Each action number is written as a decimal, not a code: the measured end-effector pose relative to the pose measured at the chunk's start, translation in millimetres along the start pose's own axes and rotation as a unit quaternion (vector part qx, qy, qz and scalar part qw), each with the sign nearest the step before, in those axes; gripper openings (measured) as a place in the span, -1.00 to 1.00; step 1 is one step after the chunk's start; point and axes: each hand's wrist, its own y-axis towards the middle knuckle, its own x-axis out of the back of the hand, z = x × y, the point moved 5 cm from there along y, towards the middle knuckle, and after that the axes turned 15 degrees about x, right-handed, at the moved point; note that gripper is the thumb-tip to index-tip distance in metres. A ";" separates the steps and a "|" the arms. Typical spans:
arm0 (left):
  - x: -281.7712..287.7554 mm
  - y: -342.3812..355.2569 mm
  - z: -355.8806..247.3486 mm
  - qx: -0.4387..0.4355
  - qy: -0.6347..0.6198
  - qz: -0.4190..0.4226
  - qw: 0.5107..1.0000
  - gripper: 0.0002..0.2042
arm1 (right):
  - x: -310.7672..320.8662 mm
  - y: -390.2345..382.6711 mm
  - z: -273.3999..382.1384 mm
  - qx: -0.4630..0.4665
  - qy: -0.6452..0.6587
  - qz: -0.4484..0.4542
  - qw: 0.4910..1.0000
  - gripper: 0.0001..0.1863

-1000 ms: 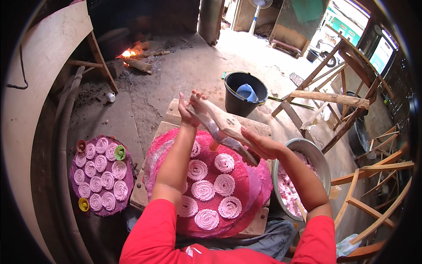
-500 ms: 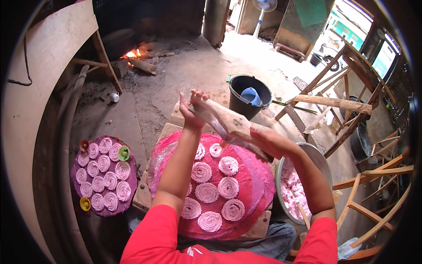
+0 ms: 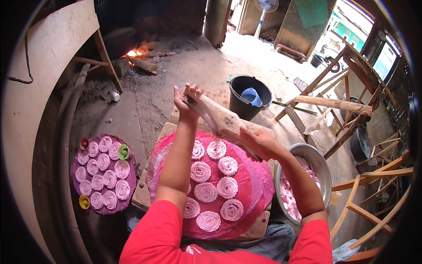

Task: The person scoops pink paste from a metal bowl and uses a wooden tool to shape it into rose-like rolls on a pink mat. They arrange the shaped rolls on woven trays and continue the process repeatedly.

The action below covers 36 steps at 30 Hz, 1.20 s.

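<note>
Above a round surface covered in pink sheeting (image 3: 259, 187), I hold a pale wooden press-like tool (image 3: 224, 121) slantwise. My left hand (image 3: 189, 100) has its fingers wrapped round the far left end, thumb up. My right hand (image 3: 262, 143) grips the near right end. Several swirled pink dough rosettes (image 3: 205, 192) lie on the sheeting; one at the top (image 3: 216, 150) sits just under the tool. The tool's underside is hidden. To the right, beside my forearm, a metal basin (image 3: 326, 176) holds pink dough (image 3: 290, 193).
At left, a smaller round purple-pink surface (image 3: 105, 207) carries several rosettes and green, yellow and brown cups. Beyond are a black bucket (image 3: 239, 101) with a blue dipper (image 3: 250, 95) and a wood fire (image 3: 136, 53). Wooden frames (image 3: 338, 103) stand at right.
Both hands and the wooden tool have shifted slightly left, the right hand most. The top rosette under the tool has grown from a small swirl to a wider one.
</note>
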 end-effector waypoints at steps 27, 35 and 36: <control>-58.9 -52.5 -34.6 -0.014 -0.072 0.128 0.989 -0.48 | -119.8 68.8 -73.9 0.178 -0.292 -0.109 0.933 -0.64; -149.3 -96.1 -69.7 0.004 0.070 0.144 0.987 -0.43 | -84.7 10.0 -8.9 0.091 0.432 0.117 0.889 -0.30; -160.2 -98.6 -66.8 0.006 0.116 0.157 0.981 -0.45 | -86.8 -16.1 6.6 0.116 0.504 0.194 0.833 -0.33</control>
